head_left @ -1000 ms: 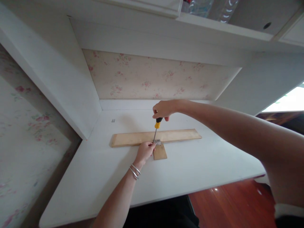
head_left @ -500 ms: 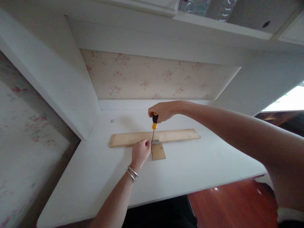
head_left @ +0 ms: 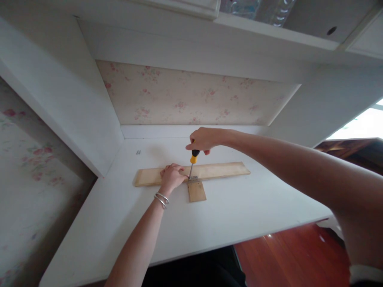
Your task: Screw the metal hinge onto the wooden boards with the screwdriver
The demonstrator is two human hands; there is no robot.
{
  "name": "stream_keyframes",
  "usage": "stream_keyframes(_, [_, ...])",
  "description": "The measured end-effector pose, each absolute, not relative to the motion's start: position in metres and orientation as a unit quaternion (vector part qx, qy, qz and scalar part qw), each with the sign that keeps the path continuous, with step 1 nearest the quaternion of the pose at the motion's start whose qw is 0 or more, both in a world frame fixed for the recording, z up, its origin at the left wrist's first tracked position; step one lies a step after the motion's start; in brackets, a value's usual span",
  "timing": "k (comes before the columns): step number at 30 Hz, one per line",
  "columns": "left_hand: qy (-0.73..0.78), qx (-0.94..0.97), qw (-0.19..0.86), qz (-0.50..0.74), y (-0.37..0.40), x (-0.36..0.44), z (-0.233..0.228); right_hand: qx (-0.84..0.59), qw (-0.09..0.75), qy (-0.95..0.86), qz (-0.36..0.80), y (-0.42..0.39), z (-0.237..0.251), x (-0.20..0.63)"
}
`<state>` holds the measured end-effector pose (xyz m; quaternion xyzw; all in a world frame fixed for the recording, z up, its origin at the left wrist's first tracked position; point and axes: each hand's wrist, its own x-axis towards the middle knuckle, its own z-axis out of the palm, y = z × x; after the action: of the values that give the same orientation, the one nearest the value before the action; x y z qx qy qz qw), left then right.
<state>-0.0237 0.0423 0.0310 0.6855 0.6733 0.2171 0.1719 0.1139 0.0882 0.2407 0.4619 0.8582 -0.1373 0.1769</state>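
A long wooden strip [head_left: 221, 170] lies across the white desk [head_left: 245, 207], with a small wooden block [head_left: 196, 191] butting against its near edge. A small metal hinge [head_left: 193, 179] bridges the two pieces. My right hand [head_left: 203, 138] grips the yellow and black handle of a screwdriver [head_left: 193, 158], held nearly upright with its tip on the hinge. My left hand [head_left: 171, 175] lies on the long strip just left of the hinge, fingers pressing down. Two silver bangles circle my left wrist.
The desk sits in a white alcove with floral wallpaper [head_left: 191, 95] at the back and a white side panel [head_left: 68, 99] at left. A shelf overhead [head_left: 269, 28] holds clear bottles. Red wood floor [head_left: 287, 255] shows past the desk's front edge.
My left hand has moved from the hinge up onto the long strip, to the left of it. My right hand has stayed on the screwdriver handle, shifting its grip.
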Motion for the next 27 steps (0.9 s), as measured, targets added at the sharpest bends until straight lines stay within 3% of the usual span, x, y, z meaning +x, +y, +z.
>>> stream_keyframes(8, [0.676, 0.682, 0.179, 0.214, 0.047, -0.025, 0.024, 0.375, 0.134, 0.911, -0.109, 0.089, 0.237, 0.116])
stream_keyframes(12, [0.675, 0.682, 0.177, 0.220, 0.046, -0.025, 0.024, 0.476, 0.195, 0.851, -0.106, 0.088, 0.238, 0.111])
stream_keyframes(15, [0.677, 0.683, 0.176, 0.212, 0.044, -0.025, 0.025, 0.475, 0.229, 0.843, -0.104, 0.087, 0.240, 0.109])
stream_keyframes(19, [0.680, 0.681, 0.173, 0.210, 0.042, -0.025, 0.026, 0.376, 0.196, 0.899, -0.106, 0.084, 0.243, 0.108])
stream_keyframes(24, [0.672, 0.683, 0.178, 0.224, 0.043, -0.026, 0.025, 0.453, 0.201, 0.864, -0.087, 0.083, 0.242, 0.103])
stream_keyframes(27, [0.671, 0.682, 0.181, 0.229, 0.044, -0.027, 0.023, 0.401, 0.195, 0.894, -0.031, 0.085, 0.241, 0.100])
